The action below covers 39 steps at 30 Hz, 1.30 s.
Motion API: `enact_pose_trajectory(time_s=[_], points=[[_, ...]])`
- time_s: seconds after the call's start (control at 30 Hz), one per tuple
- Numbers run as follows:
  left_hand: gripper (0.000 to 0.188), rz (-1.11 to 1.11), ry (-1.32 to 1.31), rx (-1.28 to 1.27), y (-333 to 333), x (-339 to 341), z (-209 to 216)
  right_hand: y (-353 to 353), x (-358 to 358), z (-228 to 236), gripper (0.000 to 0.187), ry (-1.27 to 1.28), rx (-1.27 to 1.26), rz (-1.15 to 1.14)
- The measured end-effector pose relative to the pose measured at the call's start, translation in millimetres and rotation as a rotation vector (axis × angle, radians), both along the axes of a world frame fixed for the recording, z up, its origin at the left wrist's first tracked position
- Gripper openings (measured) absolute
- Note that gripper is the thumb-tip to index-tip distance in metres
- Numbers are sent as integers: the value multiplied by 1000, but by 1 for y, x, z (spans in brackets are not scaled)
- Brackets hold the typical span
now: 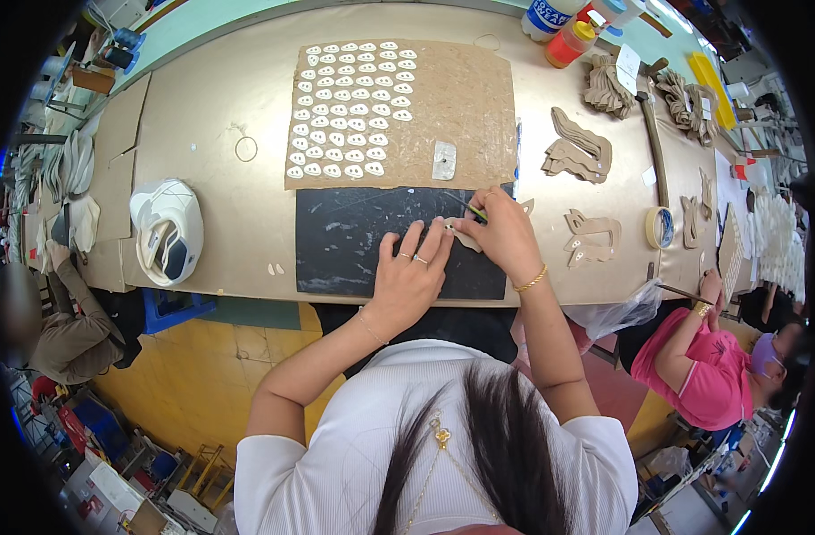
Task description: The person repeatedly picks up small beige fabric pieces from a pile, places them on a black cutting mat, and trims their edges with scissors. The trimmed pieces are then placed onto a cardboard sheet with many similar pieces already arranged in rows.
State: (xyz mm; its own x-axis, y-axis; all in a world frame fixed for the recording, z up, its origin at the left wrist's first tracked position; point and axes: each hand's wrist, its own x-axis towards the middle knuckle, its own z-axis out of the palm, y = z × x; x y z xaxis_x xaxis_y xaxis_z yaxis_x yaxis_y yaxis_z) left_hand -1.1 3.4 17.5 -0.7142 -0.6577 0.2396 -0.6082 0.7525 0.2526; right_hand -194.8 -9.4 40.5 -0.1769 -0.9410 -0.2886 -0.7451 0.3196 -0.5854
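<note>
My left hand (414,270) rests on a black cutting board (354,245), its fingertips on the edge of a tan cut piece (467,240). A tiny white piece sits at those fingertips. From the other side my right hand (507,234) meets it, thumb bent towards my left index finger. A slim dark stick-like tool with a green part (476,211) lies in my right fingers, pointing up and left. Beyond the board, a brown sheet (465,98) carries rows of small white oval pieces (342,110). My left thumb is hidden.
A white sports shoe (167,230) stands at the left. At the right lie tan cut pieces (579,147), a tape roll (660,227) and a hammer (653,147). Bottles (570,43) stand far right. A co-worker in pink (706,370) sits at right, another person (78,330) at left.
</note>
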Motion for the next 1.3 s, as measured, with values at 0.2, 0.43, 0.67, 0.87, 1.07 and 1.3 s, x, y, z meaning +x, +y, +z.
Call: enact_pose_trajectory(time_s=[0.2, 0.43, 0.67, 0.87, 1.07, 1.3], points=[[50, -84, -25, 20, -4, 2, -1, -2, -3, 0, 32, -35, 2, -16], [40, -113, 26, 8, -8, 0, 2, -1, -3, 0, 33, -17, 11, 2], [45, -162, 4, 53, -14, -4, 7, -2, -2, -4, 36, -17, -43, 12], [45, -148, 81, 102, -13, 5, 2, -11, -8, 3, 32, -104, 130, -22], [45, -91, 112, 122, 0, 8, -4, -4, 3, 0, 33, 57, -4, 26], [48, -97, 116, 153, -4, 3, 7, 1, 3, -9, 27, 31, -164, 50]])
